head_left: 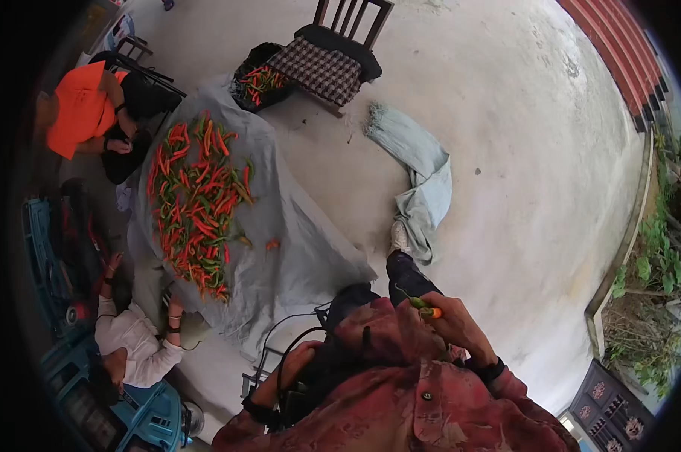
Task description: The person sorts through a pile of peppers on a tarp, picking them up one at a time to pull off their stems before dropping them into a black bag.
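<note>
My right hand (459, 325) is closed around a chili pepper (428, 310) with a green stem end and an orange tip, held above my right leg. My left hand (297, 360) is low by my left hip, beside a black cable (284, 352) and dark cloth. Its fingers are mostly hidden, and I cannot make out whether it grips anything. Ahead and to the left, a heap of red and green chili peppers (197, 203) lies on a grey sheet (269, 248). A few loose peppers (272, 244) lie apart from the heap.
A person in orange (80, 109) sits at the sheet's far left; another in white (144, 354) is at the near left, by a blue vehicle (141, 410). A black bag of peppers (261, 89) stands beside a cushioned chair (329, 64). A pale sack (423, 166) lies on the concrete.
</note>
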Motion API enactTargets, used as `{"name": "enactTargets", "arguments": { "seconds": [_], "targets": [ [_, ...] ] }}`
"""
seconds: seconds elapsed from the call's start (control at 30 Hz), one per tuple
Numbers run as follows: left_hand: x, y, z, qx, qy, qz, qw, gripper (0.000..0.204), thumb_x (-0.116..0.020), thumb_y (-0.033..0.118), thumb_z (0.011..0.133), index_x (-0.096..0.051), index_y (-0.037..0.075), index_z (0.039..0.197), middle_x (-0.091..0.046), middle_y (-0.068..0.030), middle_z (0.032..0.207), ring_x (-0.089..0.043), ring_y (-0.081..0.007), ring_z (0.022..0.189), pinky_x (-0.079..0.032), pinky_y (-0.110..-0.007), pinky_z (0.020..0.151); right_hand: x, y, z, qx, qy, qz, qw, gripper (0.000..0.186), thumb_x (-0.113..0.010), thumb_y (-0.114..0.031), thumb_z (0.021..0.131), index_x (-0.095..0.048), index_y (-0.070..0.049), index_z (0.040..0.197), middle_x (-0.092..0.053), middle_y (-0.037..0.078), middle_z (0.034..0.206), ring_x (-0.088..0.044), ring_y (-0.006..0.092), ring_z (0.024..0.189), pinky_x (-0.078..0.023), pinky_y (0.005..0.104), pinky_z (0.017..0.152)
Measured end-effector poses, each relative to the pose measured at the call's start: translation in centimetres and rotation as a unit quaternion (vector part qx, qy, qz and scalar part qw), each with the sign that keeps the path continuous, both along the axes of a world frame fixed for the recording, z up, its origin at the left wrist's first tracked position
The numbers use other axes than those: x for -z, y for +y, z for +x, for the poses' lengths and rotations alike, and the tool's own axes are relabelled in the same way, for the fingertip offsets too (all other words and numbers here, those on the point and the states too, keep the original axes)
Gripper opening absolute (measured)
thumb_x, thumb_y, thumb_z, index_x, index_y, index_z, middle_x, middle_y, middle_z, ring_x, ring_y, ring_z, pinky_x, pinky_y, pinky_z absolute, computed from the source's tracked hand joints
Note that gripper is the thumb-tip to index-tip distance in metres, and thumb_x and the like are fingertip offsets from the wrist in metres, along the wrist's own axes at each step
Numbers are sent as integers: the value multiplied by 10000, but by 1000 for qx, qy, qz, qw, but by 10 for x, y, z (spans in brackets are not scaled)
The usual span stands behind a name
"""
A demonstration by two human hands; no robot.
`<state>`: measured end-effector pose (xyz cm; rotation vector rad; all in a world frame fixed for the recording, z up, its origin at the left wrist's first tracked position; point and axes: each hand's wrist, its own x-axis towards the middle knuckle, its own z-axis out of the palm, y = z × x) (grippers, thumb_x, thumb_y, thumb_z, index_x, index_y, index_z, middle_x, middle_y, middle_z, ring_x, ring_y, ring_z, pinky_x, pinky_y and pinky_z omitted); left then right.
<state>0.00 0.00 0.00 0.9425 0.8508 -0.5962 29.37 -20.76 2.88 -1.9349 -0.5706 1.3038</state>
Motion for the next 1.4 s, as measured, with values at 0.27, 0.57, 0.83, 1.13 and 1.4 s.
{"name": "enactTargets", "arguments": {
  "seconds": [0.27,0.57,0.83,1.13,1.4],
  "targets": [
    [-9,-12,81,-178,82,43,980,425,-414,310,923,-460,-8,1200,-573,-120,1077,-549,-172,1000,-417,-296,894,37,77,152,-104,29,61,992,145,-552,-95,791,-564,-32,920,-578,147,690,-584,292,655,-438,344,574],
    [-43,-47,121,-280,196,79,936,372,-450,259,908,-483,0,1172,-604,-108,999,-578,-171,940,-437,-300,852,31,152,265,-81,375,93,919,203,-515,-212,909,-549,-20,965,-566,15,735,-517,98,663,-435,262,593],
    [-29,-51,124,-452,260,156,839,272,-509,147,874,-526,16,1112,-637,-66,835,-613,-153,800,-460,-291,746,13,304,262,-230,293,227,900,165,-528,-154,896,-529,-16,986,-590,46,873,-560,101,793,-460,244,705],
    [12,135,184,-540,101,289,784,281,-514,196,882,-545,5,1084,-617,-55,827,-582,-122,804,-446,-269,764,19,391,225,-319,328,18,889,239,-483,-282,923,-530,-49,896,-398,-44,577,-341,34,480,-299,195,427],
    [69,204,150,-536,124,323,770,246,-532,195,865,-570,2,1012,-630,-108,857,-615,-175,820,-474,-285,745,5,518,188,-399,159,72,900,209,-534,-217,884,-560,-13,919,-496,-10,636,-436,58,546,-370,214,497]
  ]
}}
